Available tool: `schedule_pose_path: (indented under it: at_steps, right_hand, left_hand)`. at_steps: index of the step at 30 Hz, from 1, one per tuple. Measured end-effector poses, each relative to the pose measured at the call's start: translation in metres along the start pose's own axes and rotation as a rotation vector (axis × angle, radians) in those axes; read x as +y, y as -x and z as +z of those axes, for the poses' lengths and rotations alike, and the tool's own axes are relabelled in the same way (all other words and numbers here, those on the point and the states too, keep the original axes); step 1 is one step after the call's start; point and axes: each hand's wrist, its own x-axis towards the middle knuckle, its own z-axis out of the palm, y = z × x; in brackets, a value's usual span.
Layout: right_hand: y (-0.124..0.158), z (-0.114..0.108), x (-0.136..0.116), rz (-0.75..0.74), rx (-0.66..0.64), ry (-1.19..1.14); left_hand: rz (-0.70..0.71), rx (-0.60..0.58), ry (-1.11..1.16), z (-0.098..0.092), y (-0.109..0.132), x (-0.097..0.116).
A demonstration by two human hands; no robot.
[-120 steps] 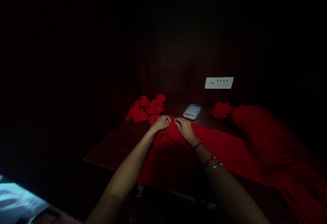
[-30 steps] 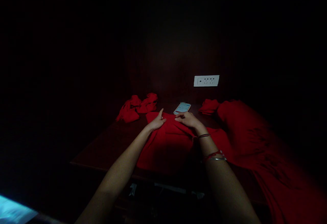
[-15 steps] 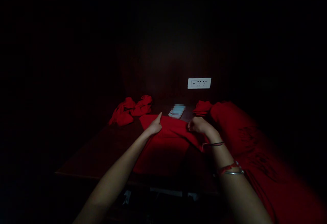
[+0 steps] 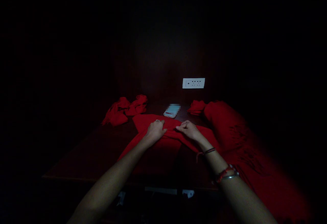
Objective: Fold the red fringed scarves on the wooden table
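Note:
A red cloth point(image 4: 168, 149) lies across the table under both hands, with a raised fold running between them. My left hand point(image 4: 155, 130), with a ring on one finger, has its fingers curled down on the cloth and its thumb pointing right. It grips the fabric at the fold, though the fingertips are partly hidden. Close to its right, my right hand point(image 4: 189, 129) pinches the same fold between thumb and fingers. Bracelets circle the right wrist and forearm. Just beyond the cloth lies a phone point(image 4: 172, 110), its screen blurred.
Crumpled red cloths point(image 4: 116, 113) lie at the table's back left. A small red bundle point(image 4: 197, 107) and a large red fabric piece with dark markings point(image 4: 240, 142) are on the right. A white socket panel point(image 4: 193, 83) is on the wall. The dark table point(image 4: 76, 159) has its front edge nearest me.
My right hand has moved left, closer to the left one. My left hand's extended finger has curled down, and the cloth is now bunched up between the hands. The view has shifted slightly right.

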Motion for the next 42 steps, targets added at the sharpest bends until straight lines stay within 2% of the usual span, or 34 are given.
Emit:
schedule_pose_path:
  at_steps: [4,10,19,25,30,35,40,42]
  right_hand:
    - [-0.003,0.000,-0.006,-0.012,0.033,0.055]
    - [-0.002,0.004,-0.017,-0.076,-0.049,0.196]
    - [-0.004,0.024,-0.023,-0.143,0.057,0.163]
    - [-0.011,0.037,-0.026,-0.070,0.192,0.092]
    - [-0.013,0.041,-0.032,-0.060,0.216,0.052]
    - [-0.005,0.019,-0.034,-0.119,0.203,0.005]
    - [0.008,-0.025,-0.020,-0.047,0.362,-0.001]
    - [0.014,-0.042,-0.011,-0.069,0.416,0.005]
  left_hand:
    - [-0.019,-0.030,-0.011,-0.004,-0.002,-0.003]
    - [-0.007,-0.044,-0.003,-0.007,0.003,-0.003]
    - [-0.022,0.009,0.030,-0.005,0.003,-0.003]
    - [-0.016,-0.012,0.070,-0.005,0.003,-0.006]
    - [0.023,0.034,0.073,-0.001,0.000,-0.010]
    - [-0.031,0.077,-0.009,-0.006,0.004,-0.015]
    - [-0.047,0.097,0.004,-0.013,0.006,-0.020]
    - [0.016,0.076,0.085,-0.013,0.003,-0.022]
